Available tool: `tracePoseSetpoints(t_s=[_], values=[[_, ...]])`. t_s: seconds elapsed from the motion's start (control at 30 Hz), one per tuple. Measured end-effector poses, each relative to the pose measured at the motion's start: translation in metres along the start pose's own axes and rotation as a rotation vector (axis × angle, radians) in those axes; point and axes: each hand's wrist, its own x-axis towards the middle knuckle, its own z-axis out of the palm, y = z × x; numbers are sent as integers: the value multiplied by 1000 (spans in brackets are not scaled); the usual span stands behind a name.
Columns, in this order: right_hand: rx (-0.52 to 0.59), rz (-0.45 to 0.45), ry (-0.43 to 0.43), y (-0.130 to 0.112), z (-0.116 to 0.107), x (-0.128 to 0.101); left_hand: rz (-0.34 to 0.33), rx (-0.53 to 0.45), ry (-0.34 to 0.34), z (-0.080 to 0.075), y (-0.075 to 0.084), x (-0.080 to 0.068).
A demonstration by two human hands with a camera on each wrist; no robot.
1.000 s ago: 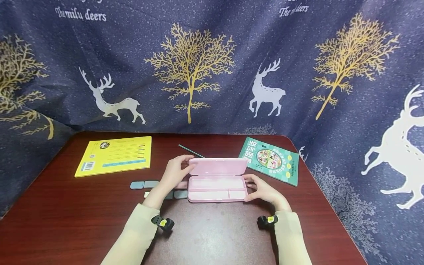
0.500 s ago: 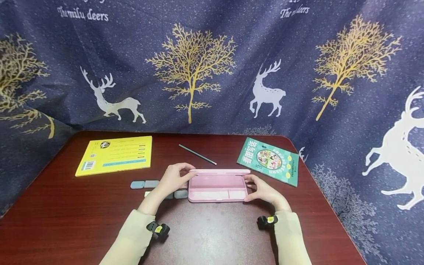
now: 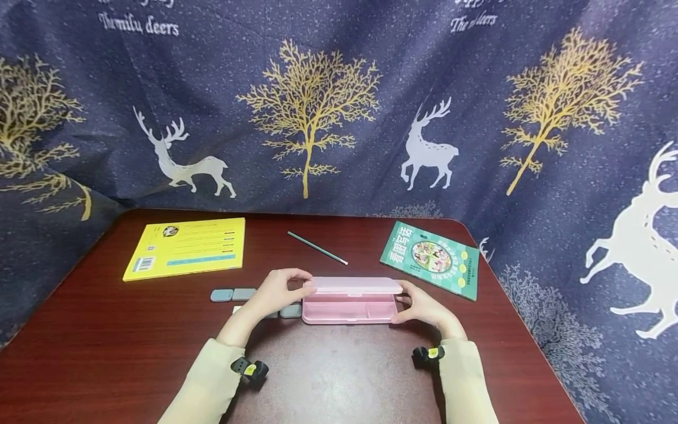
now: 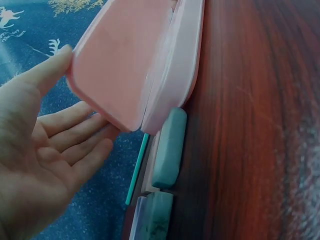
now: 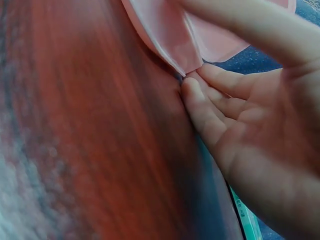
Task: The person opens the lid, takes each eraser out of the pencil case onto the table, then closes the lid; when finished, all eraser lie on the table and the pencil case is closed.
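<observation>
A pink pencil case [image 3: 333, 321] lies on the table, its hinged lid [image 3: 356, 285] tilted forward over the back part of the compartments. My left hand [image 3: 276, 292] holds the lid's left end; in the left wrist view the thumb touches one edge and the fingers lie against its outer side. With its thumb near the front corner and fingers farther back, my right hand [image 3: 422, 306] grips the case's right end. Several small rounded grey-blue blocks [image 3: 290, 311] lie beside the case on the left, some partly hidden by my left hand and wrist.
Behind the case lies a thin teal pencil [image 3: 318, 247]. A yellow book [image 3: 185, 249] is at the back left, a green book [image 3: 431, 258] at the back right. A dark blue cloth [image 3: 339, 118] with deer and trees hangs beyond the table [image 3: 106, 347].
The lid has swung from upright toward the front, with my left hand moving along with it. The pencil behind it has come fully into view. My right hand stays at the case's right end.
</observation>
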Motion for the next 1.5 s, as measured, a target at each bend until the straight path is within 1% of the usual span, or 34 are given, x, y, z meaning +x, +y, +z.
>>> tracePoseSetpoints(t_s=[0.2, 0.27, 0.4, 0.5, 0.63, 0.77, 0.83, 1.07, 1.27, 1.4, 1.5], values=[[5, 9, 12, -2, -3, -2, -12, -19, -112, -1, -3, -2], [26, -10, 12, -3, -3, -3, -1, 4, -138, 0, -3, -2], [57, -37, -2, -4, -4, -4, 17, 57, -167, 1, -3, -2], [58, -58, -23, -5, -5, -4, -4, 68, -182, 3, -3, -1], [59, -89, -40, -6, -5, -5, -15, 57, -192, 5, -5, 0], [55, -106, -47, -6, -5, -4, 7, 59, -195, 6, -8, 0], [49, -99, -44, -7, -4, -4, 22, 66, -199, 6, -9, 0], [18, -54, -18, -8, -3, -3, 21, 89, -195, 8, -12, 1], [13, -41, -17, -8, -3, -3, 48, 98, -195, 9, -14, 0], [14, -35, -19, -8, -2, -3, 46, 69, -185, 10, -14, -1], [18, -26, -17, -9, -1, -3, 30, 37, -175, 11, -15, -2]])
